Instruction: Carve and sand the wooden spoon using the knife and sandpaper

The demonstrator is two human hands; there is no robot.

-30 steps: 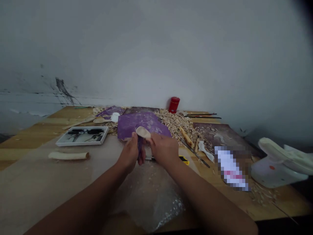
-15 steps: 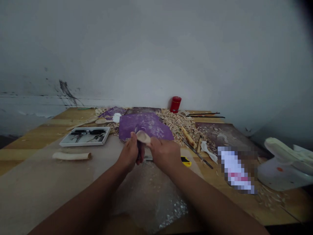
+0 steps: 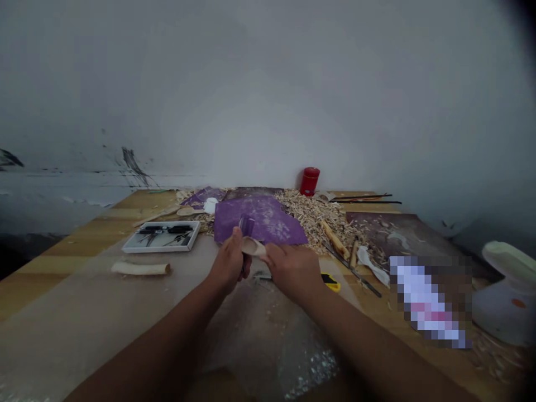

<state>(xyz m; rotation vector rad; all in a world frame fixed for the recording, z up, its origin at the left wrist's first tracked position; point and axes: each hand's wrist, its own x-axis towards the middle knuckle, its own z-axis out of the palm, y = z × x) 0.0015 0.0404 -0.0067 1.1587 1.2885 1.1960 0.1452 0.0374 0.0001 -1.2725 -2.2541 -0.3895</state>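
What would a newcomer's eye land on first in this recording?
Probably the red can near the wall at the back, and the large purple sheet in the middle, with wood shavings heaped to its right. In front, the right hand grips a wooden spoon; the left hand, at its other end, holds a purple strip.

Across the near part of the wooden surface (image 3: 111, 219) lay a translucent sheet (image 3: 117, 324). Wood shavings (image 3: 316, 215) were heaped farther back, a red can (image 3: 310, 182) stood behind them, and a dark sheet (image 3: 412, 230) lay to their right.
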